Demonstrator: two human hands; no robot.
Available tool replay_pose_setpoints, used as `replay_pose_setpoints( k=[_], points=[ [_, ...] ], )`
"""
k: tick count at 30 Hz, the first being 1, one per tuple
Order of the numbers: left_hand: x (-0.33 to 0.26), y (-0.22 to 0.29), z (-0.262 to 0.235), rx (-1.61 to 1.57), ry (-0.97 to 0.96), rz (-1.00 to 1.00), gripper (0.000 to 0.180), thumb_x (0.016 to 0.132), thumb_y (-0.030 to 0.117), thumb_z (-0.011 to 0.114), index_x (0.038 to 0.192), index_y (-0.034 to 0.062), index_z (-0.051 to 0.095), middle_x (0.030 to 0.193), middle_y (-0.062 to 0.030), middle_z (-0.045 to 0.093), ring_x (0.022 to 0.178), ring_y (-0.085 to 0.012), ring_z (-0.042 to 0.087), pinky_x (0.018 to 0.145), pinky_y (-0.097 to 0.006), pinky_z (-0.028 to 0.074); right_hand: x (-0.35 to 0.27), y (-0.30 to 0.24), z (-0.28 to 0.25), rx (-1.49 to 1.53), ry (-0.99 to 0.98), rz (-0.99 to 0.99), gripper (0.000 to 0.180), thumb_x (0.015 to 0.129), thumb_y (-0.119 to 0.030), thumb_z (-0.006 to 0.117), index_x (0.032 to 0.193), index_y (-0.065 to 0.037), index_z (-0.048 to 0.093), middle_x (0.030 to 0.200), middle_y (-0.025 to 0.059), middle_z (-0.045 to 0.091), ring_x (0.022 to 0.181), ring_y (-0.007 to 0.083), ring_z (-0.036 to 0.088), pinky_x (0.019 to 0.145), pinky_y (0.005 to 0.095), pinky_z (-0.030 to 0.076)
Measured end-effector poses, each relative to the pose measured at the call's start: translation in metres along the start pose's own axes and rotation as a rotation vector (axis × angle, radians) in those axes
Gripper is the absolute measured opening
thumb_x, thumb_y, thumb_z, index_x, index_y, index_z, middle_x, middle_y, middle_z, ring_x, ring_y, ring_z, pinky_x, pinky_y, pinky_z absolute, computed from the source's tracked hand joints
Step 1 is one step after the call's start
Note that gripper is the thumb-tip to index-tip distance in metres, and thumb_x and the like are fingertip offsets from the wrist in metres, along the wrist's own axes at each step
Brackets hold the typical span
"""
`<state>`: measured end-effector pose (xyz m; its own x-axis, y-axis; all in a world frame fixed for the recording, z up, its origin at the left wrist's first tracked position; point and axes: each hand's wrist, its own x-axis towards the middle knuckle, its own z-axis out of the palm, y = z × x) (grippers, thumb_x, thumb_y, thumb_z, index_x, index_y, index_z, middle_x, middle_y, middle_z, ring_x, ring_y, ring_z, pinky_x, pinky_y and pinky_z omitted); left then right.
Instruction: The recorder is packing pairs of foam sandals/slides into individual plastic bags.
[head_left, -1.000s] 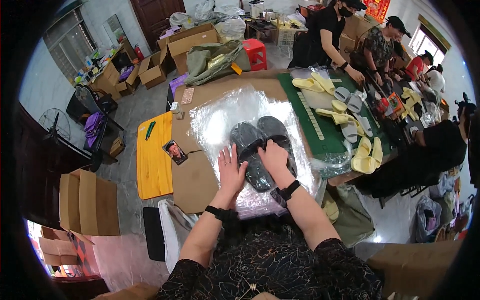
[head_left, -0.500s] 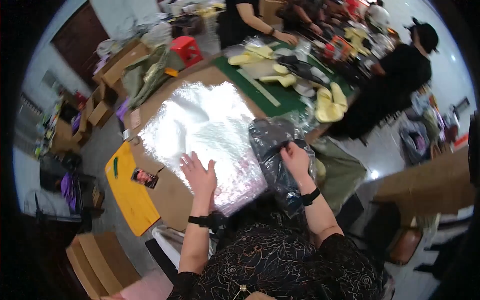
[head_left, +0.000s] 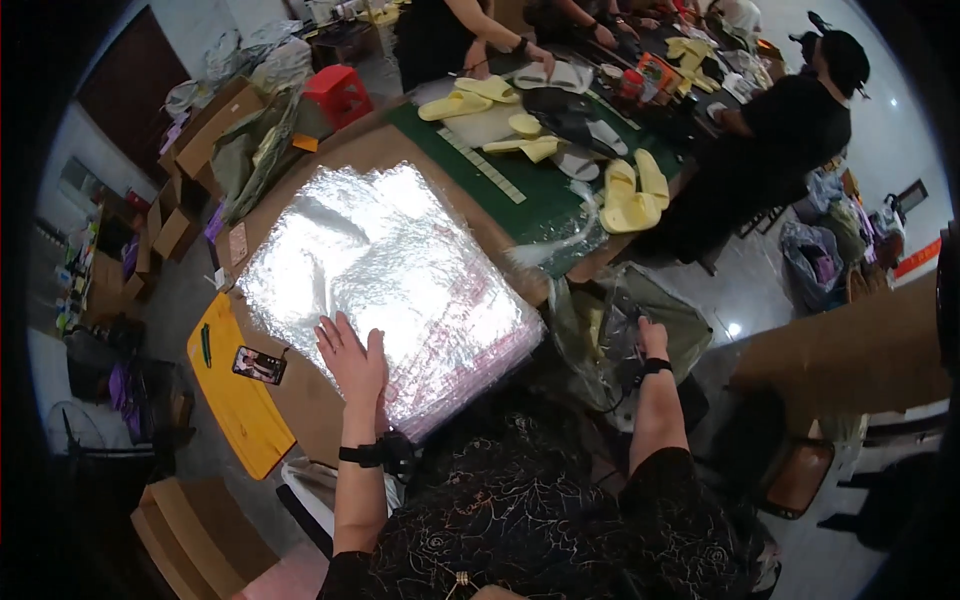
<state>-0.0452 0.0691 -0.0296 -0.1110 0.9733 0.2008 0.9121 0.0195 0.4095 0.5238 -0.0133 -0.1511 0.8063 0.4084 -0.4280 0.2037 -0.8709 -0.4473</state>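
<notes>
My left hand (head_left: 350, 362) lies open, fingers spread, on the near left edge of a stack of shiny silver plastic bags (head_left: 400, 270). To the right of the table, my right hand (head_left: 653, 340) is closed on the edge of a clear plastic bag (head_left: 622, 330) with something dark inside. That bag is over the mouth of an olive-green sack (head_left: 680, 312), which hangs beside the table. A pale yellow thing (head_left: 596, 330) shows inside the sack. The lower part of the held bag is hard to make out.
Yellow slippers (head_left: 632, 200) and dark slippers lie on a green mat (head_left: 420, 125) across the table, with a clear wrapper (head_left: 560, 245) near its edge. A phone (head_left: 258, 366) lies by a yellow board (head_left: 235, 400). Co-workers stand at the far side. A red stool (head_left: 338, 97) stands behind.
My right hand has moved right with the bagged dark item, off the silver stack and over to the green sack. The left hand still rests on the stack.
</notes>
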Motion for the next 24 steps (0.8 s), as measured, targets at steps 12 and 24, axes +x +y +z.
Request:
replay_pose_setpoints(
  k=[12,24],
  points=[
    [-0.004,0.012,-0.046,0.202,0.278,0.116,0.073,0.089,0.029,0.068,0.148,0.0029,0.034,0.151,-0.0328,0.026,0.142,-0.0462,0.023,0.116,-0.051,0.021,-0.219,-0.309,0.044,0.545,-0.563,-1.352,0.032,0.09,-0.012,0.065,0.118,0.003,0.06,0.106,0.0138,0.064,0.094,0.0209,0.063,0.081,0.0303,0.05],
    [0.004,-0.003,-0.034,-0.962,0.273,-0.587,0.07,0.097,0.017,0.052,0.153,-0.0012,0.015,0.15,-0.0257,0.035,0.135,-0.0306,0.039,0.108,-0.033,0.034,-0.239,-0.373,0.108,-0.283,-0.495,-1.186,0.065,0.081,-0.046,0.069,0.113,0.01,0.061,0.107,0.027,0.066,0.1,0.0375,0.064,0.089,0.044,0.05]
  ],
)
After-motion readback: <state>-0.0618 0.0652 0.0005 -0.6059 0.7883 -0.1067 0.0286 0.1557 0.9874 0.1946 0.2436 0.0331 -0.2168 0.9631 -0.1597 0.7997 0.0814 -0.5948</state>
